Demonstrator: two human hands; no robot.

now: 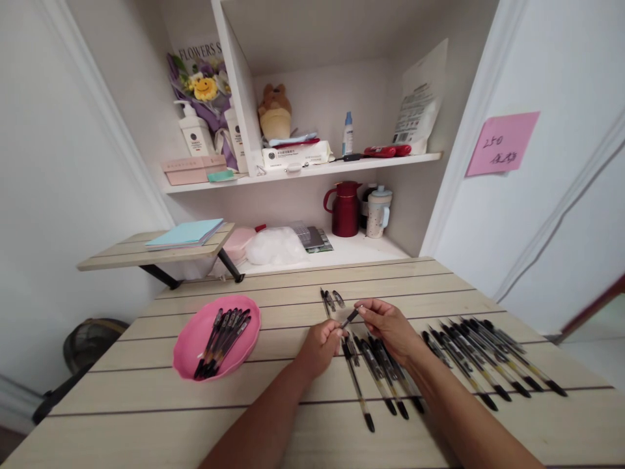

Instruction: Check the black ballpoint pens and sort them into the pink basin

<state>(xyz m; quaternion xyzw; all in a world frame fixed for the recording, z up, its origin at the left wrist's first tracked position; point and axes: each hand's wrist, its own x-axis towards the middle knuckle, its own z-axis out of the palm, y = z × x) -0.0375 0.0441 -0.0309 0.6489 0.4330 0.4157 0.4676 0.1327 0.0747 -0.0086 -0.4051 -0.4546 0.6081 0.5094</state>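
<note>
Held pen (pixel 349 318): pinched above the desk (pixel 146 436) at both ends, seemingly for steadiness;
Left hand (pixel 319 348): its near end is pinched between thumb and finger;
Right hand (pixel 389 327): its far end is pinched likewise;
Row of pens (pixel 481 355): laid rightward, apparently within reach;
Pink dish (pixel 189 345): bundled pens (pixel 225 340) are contained there.

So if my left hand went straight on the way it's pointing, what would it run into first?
Past the dark pen piece it holds, your left hand would probably meet your right hand, which grips the other end just ahead. Depth is uncertain from this one view.
</note>
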